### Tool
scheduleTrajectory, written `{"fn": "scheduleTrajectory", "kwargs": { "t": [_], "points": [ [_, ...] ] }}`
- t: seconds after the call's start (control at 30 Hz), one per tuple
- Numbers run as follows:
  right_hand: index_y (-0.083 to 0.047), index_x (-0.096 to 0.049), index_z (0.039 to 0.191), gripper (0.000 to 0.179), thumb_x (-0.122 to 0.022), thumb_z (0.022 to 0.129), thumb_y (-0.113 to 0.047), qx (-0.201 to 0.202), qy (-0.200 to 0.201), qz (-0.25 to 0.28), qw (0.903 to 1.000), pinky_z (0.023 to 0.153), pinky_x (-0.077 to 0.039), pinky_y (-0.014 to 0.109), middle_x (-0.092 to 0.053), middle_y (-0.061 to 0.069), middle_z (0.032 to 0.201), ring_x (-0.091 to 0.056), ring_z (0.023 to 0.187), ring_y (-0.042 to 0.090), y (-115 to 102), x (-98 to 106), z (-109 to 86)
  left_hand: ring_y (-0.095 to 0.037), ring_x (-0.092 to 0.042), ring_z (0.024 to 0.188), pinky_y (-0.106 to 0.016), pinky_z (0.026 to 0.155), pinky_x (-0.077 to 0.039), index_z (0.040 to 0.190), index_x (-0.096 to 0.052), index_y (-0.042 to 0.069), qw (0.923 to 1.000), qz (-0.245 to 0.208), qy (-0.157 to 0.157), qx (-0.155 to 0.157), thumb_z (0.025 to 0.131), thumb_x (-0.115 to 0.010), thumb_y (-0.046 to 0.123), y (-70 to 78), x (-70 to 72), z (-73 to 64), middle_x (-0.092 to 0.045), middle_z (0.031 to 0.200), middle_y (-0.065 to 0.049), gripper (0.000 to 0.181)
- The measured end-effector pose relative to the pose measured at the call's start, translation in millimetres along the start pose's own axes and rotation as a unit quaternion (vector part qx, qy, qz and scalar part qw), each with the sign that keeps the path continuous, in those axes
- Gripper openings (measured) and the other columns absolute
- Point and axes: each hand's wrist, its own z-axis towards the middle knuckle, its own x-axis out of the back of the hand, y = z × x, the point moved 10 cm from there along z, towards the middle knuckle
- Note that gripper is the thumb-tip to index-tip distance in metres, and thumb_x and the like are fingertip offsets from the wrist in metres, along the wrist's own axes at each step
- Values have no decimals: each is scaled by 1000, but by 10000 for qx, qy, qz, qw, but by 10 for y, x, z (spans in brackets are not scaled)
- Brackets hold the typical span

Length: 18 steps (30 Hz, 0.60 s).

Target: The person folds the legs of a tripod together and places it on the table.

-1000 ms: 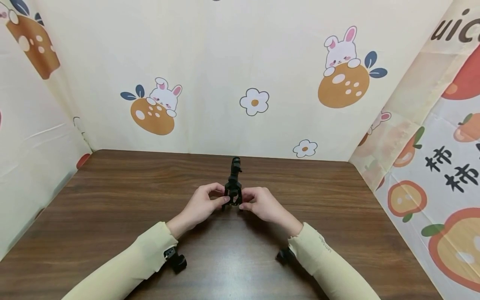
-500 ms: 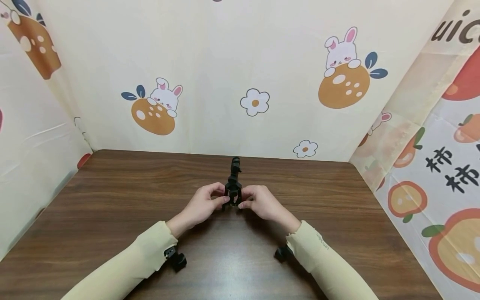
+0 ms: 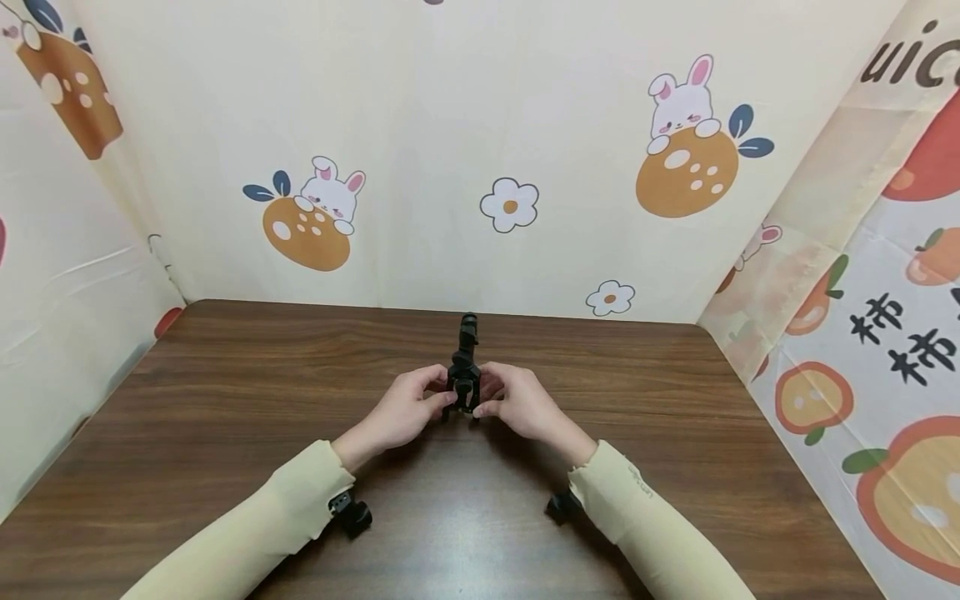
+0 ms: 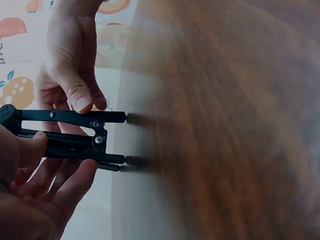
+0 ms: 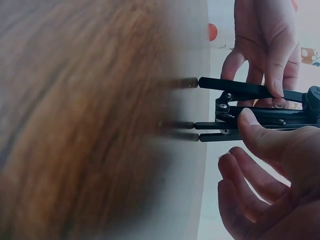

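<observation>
A small black tripod (image 3: 464, 358) stands upright toward the back of the wooden table, its legs folded close together. My left hand (image 3: 408, 406) holds it from the left, with thumb and fingers at the legs. From the other side my right hand (image 3: 519, 404) holds the legs too. In the left wrist view the tripod legs (image 4: 87, 116) lie between both hands, their tips on the tabletop. The right wrist view shows my right thumb (image 5: 255, 127) against the tripod's lower part (image 5: 265, 114), the other fingers curled beneath; part of their contact is hidden.
The dark wooden table (image 3: 247, 392) ends at a patterned cloth wall (image 3: 420, 208) just behind the tripod. More printed cloth (image 3: 862, 333) hangs along the right side. A black wrist camera (image 3: 350, 515) is strapped below the left sleeve, another (image 3: 562, 506) below the right.
The tripod has shifted very slightly to the left. My right hand has moved a little leftward and up along it; the left hand has barely moved.
</observation>
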Motion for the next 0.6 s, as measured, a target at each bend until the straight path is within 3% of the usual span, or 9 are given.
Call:
{"fn": "scheduleTrajectory", "kwargs": {
  "t": [0.1,0.27,0.37,0.47,0.6],
  "points": [
    [-14,-71,112,35,-84,80,-9,23,-4,-47,10000,75,-54,30,-71,-6,92,-68,83,9,-8,1,0,-25,-65,76,-32,65,-53,99,-65,6,9997,233,-6,-70,97,-63,6,35,4,0,-68,95,-9,3],
    [-14,-74,96,22,-85,77,-8,308,58,-194,9993,74,-54,30,-69,-7,87,-67,80,9,-62,12,8,-26,-62,68,-29,60,-49,98,-65,5,9990,418,-28,-133,97,-63,7,64,12,-3,-67,86,-8,3],
    [-15,-74,94,23,-86,75,-10,353,103,-265,9990,74,-54,29,-68,-8,88,-67,80,10,-63,23,24,-25,-61,67,-29,59,-49,96,-65,4,9989,454,-36,-133,97,-63,8,66,8,-3,-66,83,-8,4],
    [-14,-75,103,34,-88,72,-11,281,199,-331,9989,75,-53,30,-68,-7,93,-68,83,11,-39,59,45,-20,-60,65,-28,59,-48,95,-64,4,9985,524,-9,-169,97,-64,8,70,4,0,-66,82,-8,5],
    [-11,-71,122,60,-93,66,-14,-42,370,-406,9985,75,-53,30,-69,-3,101,-66,86,11,50,132,70,-14,-58,62,-28,60,-48,97,-65,5,9979,617,1,-195,96,-66,8,70,-6,-4,-65,81,-7,4]
  ]
}}
